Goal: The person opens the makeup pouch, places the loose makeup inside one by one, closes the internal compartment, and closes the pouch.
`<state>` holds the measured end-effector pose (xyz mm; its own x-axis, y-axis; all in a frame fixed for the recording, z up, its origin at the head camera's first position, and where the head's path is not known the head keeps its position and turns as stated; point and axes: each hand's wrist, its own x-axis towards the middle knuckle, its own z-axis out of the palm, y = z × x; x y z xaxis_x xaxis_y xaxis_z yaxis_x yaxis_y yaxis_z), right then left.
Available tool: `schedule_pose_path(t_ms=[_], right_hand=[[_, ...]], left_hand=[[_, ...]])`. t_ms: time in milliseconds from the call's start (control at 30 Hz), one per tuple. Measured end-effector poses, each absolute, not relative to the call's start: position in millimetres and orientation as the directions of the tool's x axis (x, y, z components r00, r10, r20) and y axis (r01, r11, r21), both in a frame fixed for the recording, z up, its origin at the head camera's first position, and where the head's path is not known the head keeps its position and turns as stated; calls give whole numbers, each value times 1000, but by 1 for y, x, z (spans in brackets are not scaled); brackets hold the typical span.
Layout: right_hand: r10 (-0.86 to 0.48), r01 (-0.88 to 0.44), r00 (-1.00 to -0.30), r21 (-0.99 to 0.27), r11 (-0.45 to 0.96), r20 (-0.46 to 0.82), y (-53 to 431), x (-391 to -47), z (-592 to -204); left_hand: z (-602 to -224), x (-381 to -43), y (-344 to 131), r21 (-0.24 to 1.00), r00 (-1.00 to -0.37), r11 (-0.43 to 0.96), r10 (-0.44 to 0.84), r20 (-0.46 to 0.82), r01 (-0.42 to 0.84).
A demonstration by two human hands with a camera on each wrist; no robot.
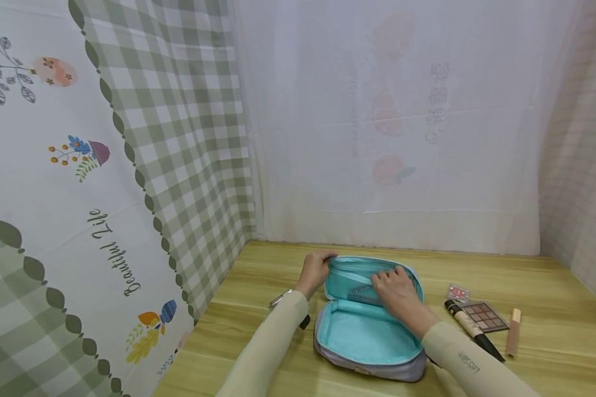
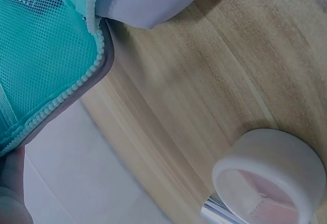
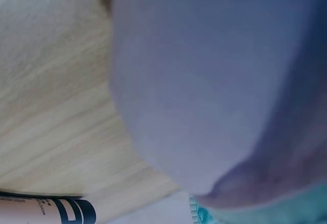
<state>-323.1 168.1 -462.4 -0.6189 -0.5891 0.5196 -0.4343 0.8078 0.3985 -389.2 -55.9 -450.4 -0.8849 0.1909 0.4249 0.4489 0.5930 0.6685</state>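
Note:
A lavender cosmetic bag (image 1: 367, 336) with turquoise lining lies unzipped on the table, its lid raised. My left hand (image 1: 315, 272) grips the lid's upper left corner; in the left wrist view, only part of that hand (image 2: 13, 188) shows at the lower left edge. Across the lid's inside runs a mesh pocket (image 2: 46, 65), and a dark lettered patch (image 1: 361, 291) shows through it. With bent fingers, my right hand (image 1: 397, 289) holds the pocket's upper edge; its fingertips are hidden. Lavender fabric (image 3: 189, 81) fills much of the right wrist view, blurred.
Right of the bag lie a black-and-beige tube (image 1: 469, 325), an eyeshadow palette (image 1: 484, 316), a small clear case (image 1: 458, 292) and a slim pinkish-brown tube (image 1: 513, 336). A white round container (image 2: 271, 178) beside a silver tube (image 2: 219, 211) lies near my left forearm.

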Motion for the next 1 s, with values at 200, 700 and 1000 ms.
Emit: schedule_pose_path(t_ms=[200,700,1000], right_hand=[[-544,-424,-699,343,838,464,163,-319,-462],[-490,-327,-672,371,869,556,166,-325,-462],[-556,-322,-488,454,831,673,169,-327,-469]], left_hand=[[-451,-389,-56,671,-884,590,184,430,449],[-451,-386,-56,669,-874,586,153,462,457],[-451,-384,-56,710,-900,568,141,413,415]])
